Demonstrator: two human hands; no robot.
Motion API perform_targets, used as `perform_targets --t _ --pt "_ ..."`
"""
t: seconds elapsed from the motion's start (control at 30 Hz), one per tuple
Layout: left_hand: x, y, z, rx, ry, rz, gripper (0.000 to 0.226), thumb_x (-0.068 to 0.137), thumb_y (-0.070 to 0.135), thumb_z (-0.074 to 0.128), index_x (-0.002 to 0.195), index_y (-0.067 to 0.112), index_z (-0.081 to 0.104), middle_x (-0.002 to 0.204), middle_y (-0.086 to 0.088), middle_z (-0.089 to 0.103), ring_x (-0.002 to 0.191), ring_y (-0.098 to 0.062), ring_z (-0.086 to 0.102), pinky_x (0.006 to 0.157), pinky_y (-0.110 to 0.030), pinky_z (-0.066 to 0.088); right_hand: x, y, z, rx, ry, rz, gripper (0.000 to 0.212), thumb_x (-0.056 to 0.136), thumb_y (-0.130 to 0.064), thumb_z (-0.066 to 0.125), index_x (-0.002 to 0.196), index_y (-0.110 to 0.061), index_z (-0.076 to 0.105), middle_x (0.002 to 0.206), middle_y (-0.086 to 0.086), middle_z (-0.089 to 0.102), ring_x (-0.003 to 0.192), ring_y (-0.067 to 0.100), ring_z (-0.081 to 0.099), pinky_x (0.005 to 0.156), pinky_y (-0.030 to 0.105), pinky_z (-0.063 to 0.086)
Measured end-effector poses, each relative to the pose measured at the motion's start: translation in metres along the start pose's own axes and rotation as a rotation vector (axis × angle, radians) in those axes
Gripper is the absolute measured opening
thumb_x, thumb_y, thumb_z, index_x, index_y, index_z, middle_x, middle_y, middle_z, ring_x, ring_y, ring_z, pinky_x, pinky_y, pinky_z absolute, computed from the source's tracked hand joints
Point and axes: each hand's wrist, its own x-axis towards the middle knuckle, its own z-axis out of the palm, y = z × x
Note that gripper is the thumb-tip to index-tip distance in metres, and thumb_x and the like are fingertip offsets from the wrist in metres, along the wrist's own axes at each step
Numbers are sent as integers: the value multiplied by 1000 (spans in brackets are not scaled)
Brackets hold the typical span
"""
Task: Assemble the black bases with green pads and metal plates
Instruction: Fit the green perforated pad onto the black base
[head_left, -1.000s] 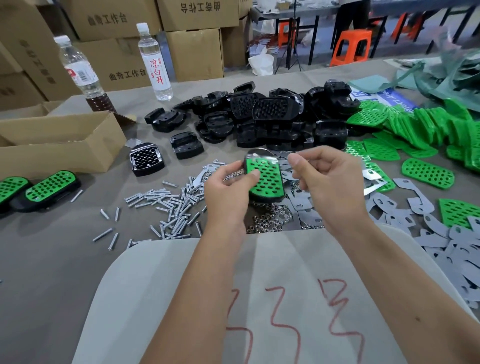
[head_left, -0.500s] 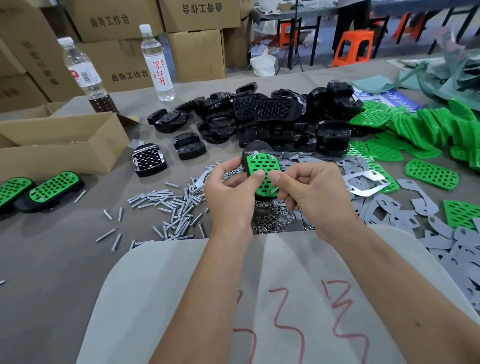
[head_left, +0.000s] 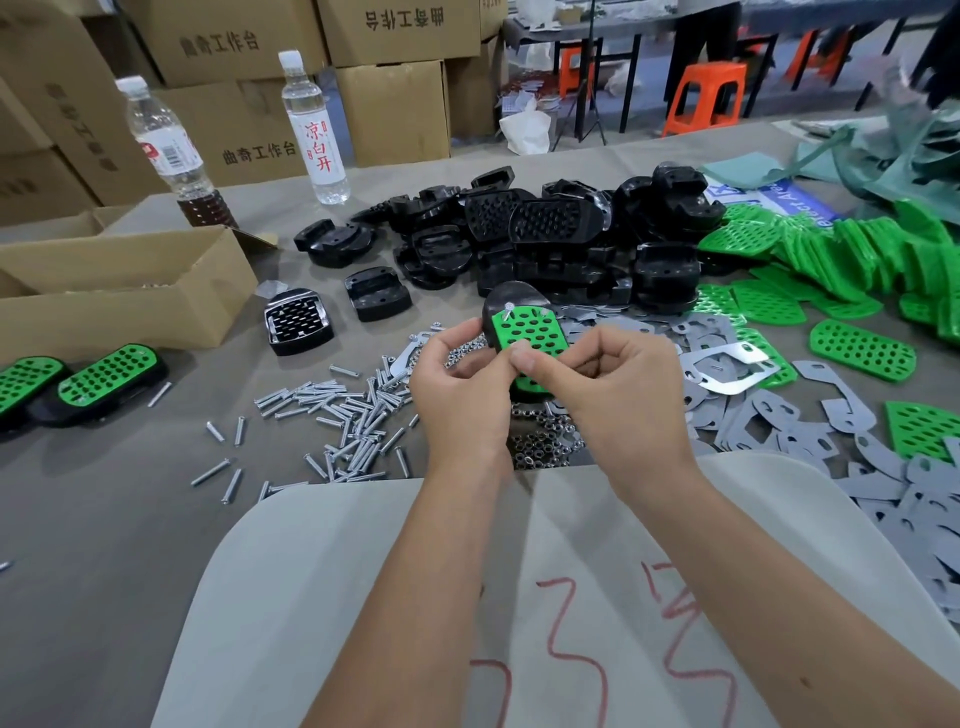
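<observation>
Item in work: both hands (head_left: 540, 389) grip black base (head_left: 511, 304) with green pad (head_left: 524, 332), tilted up for screw (head_left: 506, 310) seating.

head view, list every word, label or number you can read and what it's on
"曲奇工作台": cardboard box behind the bottles, and again on the lower box.
"曲奇工作台", upside down: upper box.
"凉白开", red: label of the clear bottle.
Label of the left bottle: red logo and barcode, too small to read.
Blue-and-white sheet: letters cut off, unreadable.
Red scrawl on the white cloth: no clear characters.
</observation>
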Motion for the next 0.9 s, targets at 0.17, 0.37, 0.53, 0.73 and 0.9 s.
perform_targets --t 0.17,0.37,0.53,0.73,0.9 --pt "-3 3 3 -71 -18 -63 42 76 -10 77 108 17 68 96 -21 78 101 -47 73 91 -68 56 4 -1 -3 43 22 233 57 65 -48 95 100 -19 61 65 -14 58 51 1 52 46 20 42" --pt "-2 5 3 -155 -13 -142 31 84 -3 77 107 16 68 88 -15 79 62 -27 71 43 -27 49 2 -5 -3 289 -334 333 20 94 -25 76 104 -8 72 79 3 75 58 15 64 52 23 54" --pt "-1 4 3 -130 22 -84 32 82 -1 80 104 20 69 92 -17 78 68 -30 74 44 -31 51 2 -6 -3 269 -243 267 34 93 -16 78 121 -13 59 96 8 76 58 20 67 51 28 57" --pt "6 0 2 -188 116 -74 36 82 -2 81 109 18 67 97 -18 79 88 -39 78 71 -57 64 -2 -5 -3 275 -297 171 52 82 1 84 119 -16 51 112 6 71 78 27 78 64 36 64" --pt "9 1 -1 -185 158 -49 38 81 -2 81 109 18 68 94 -16 79 94 -38 77 81 -54 63 0 1 -5 -32 -291 44 44 83 3 81 111 -21 56 113 2 69 78 19 77 72 35 63"
